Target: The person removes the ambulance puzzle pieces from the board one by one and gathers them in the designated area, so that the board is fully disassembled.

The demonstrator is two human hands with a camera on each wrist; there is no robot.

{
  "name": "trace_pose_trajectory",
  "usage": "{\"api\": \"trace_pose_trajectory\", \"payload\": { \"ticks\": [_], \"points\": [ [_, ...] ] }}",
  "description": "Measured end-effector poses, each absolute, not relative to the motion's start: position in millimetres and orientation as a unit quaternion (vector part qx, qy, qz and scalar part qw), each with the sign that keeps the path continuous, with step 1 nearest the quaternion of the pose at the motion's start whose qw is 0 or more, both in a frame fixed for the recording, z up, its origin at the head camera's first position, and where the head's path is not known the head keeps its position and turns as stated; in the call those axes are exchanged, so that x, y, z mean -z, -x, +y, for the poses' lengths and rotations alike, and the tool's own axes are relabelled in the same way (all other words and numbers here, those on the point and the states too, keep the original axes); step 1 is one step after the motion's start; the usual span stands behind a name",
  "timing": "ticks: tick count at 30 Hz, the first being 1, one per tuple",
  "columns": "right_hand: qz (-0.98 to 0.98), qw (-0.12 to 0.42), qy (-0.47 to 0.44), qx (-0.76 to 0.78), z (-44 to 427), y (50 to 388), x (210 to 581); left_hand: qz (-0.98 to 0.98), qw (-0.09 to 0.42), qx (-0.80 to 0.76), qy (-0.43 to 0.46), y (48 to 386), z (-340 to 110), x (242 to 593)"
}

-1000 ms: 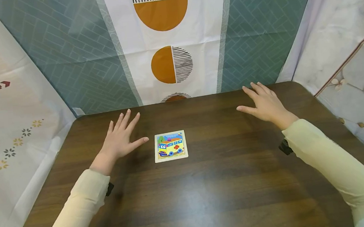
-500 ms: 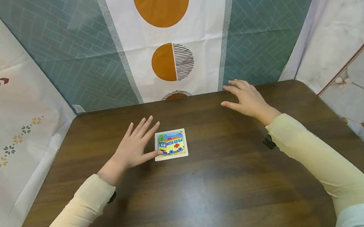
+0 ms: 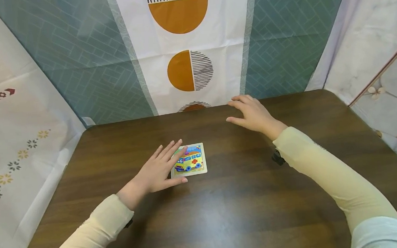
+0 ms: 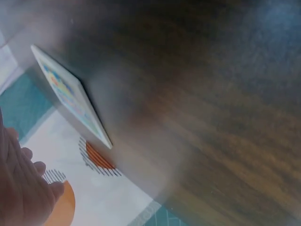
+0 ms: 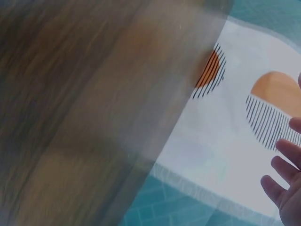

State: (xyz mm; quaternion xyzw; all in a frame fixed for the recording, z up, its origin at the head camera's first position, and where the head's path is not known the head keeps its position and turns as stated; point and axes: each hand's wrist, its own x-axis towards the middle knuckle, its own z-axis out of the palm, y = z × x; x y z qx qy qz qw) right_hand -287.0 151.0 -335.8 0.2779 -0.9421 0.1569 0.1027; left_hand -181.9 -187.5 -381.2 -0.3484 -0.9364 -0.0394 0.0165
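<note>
A small square picture puzzle [image 3: 197,165] with a pale frame and a yellow ambulance picture lies flat on the brown wooden table [image 3: 215,226]. My left hand [image 3: 156,172] is spread over its left side, fingers straight, hiding part of the picture. In the left wrist view the puzzle [image 4: 70,96] shows edge-on, apart from the hand [image 4: 23,183]. Farther right, near the table's back edge, my right hand [image 3: 253,114] hovers with fingers loosely extended and holds nothing. The right wrist view shows its fingers [image 5: 284,165] spread.
A patterned cloth [image 3: 190,41] with orange half-circles hangs behind the table. White printed cloth [image 3: 16,137] hangs on the left, and a floral one [image 3: 393,93] on the right. Each wrist carries a small black device [image 3: 278,157].
My left hand has moved right and nearer, from beside the puzzle to over its left part. The right hand has moved left toward the middle. The puzzle stays in place.
</note>
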Motion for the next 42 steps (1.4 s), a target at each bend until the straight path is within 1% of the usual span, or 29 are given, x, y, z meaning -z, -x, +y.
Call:
{"api": "trace_pose_trajectory", "payload": {
  "ticks": [7,13,28,35,42],
  "points": [
    [-0.933,0.095,-0.299,-0.175,129,286,348,-0.925,-0.027,0.05,0.376,174,-180,391],
    [-0.928,0.088,-0.31,-0.187,112,286,354,-0.914,-0.049,0.051,0.399,169,-173,391],
    [-0.919,0.012,-0.328,-0.219,60,289,363,-0.919,-0.098,0.029,0.381,167,-170,399],
    [-0.904,-0.042,-0.36,-0.227,36,290,370,-0.919,-0.134,0.027,0.37,166,-170,405],
    [-0.889,-0.085,-0.392,-0.222,19,292,378,-0.918,-0.13,0.027,0.375,162,-173,410]
  ]
}}
